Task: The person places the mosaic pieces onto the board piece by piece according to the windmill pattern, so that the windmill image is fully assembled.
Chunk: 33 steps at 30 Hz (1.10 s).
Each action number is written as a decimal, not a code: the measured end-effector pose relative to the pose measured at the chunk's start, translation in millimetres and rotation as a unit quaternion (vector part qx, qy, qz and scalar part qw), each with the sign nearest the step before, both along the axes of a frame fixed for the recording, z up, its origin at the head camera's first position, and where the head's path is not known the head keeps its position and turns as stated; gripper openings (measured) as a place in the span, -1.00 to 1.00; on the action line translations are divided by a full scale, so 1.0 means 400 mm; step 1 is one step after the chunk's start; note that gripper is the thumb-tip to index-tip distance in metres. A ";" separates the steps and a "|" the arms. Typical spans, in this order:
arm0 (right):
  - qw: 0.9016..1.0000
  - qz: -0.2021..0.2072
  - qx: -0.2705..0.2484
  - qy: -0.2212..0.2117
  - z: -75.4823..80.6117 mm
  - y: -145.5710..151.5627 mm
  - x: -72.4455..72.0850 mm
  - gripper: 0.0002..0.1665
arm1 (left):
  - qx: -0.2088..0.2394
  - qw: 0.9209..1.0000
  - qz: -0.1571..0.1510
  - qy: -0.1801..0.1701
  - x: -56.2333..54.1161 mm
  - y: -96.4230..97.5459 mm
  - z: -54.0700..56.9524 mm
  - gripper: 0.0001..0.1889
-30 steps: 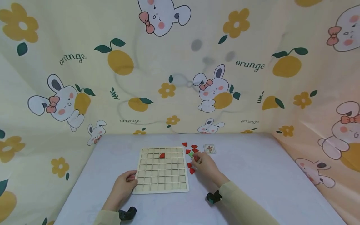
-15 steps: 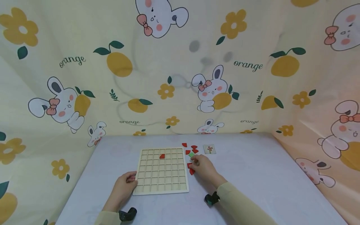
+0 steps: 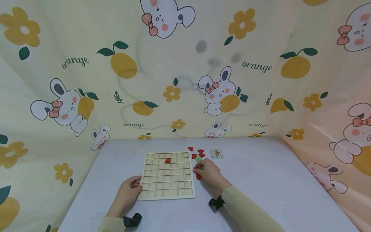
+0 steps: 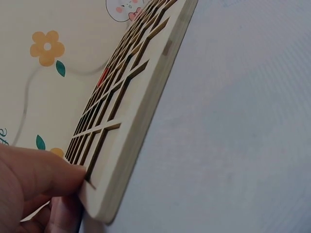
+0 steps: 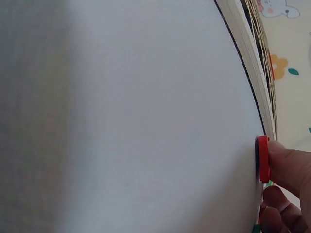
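A pale square grid board [image 3: 169, 197] lies on the table, with one red quarter-circle piece [image 3: 167, 160] in a cell of its upper part. My left hand [image 3: 129, 190] grips the board's left edge near its front corner; in the left wrist view the thumb [image 4: 53, 170] lies on the rim. Just right of the board, my right hand [image 3: 211, 174] has curled fingers low over the loose pieces. In the right wrist view its thumb [image 5: 291, 167] is against a red quarter-circle piece [image 5: 263, 159]. The fingers partly hide what is between them.
A green square piece [image 3: 198, 159] and several red quarter-circle pieces [image 3: 194, 156] lie beside the board's right edge. Behind the right hand is a small pattern card [image 3: 216, 153] with a gridded picture. A patterned cloth [image 3: 185, 109] hangs behind the table.
My right hand has moved slightly toward me, from beside the green piece down to the nearer red pieces. The left hand stays on the board's edge.
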State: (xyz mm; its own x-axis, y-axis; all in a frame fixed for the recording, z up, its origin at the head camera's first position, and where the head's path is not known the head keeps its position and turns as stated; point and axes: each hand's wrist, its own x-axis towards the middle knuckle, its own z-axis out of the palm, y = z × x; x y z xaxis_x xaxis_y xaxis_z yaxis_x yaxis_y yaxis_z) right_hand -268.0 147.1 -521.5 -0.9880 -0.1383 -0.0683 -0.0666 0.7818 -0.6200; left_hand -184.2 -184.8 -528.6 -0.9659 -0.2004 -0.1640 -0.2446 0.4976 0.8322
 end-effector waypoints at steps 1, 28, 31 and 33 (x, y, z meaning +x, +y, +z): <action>1.000 -0.002 -0.003 -0.003 0.000 -0.001 0.000 -0.78 | -0.001 1.000 0.001 0.000 0.000 0.001 0.000 -0.51; 1.000 0.029 0.010 0.001 0.008 -0.008 0.015 -0.91 | -0.006 1.000 0.010 0.003 -0.002 0.004 -0.013 -0.53; 1.000 0.022 -0.010 -0.005 0.017 -0.013 0.016 -0.91 | -0.006 1.000 0.007 0.009 0.001 0.003 -0.011 -0.54; 0.999 0.017 -0.031 -0.004 0.025 -0.022 0.016 -0.90 | -0.006 1.000 0.006 0.012 0.001 0.003 -0.009 -0.54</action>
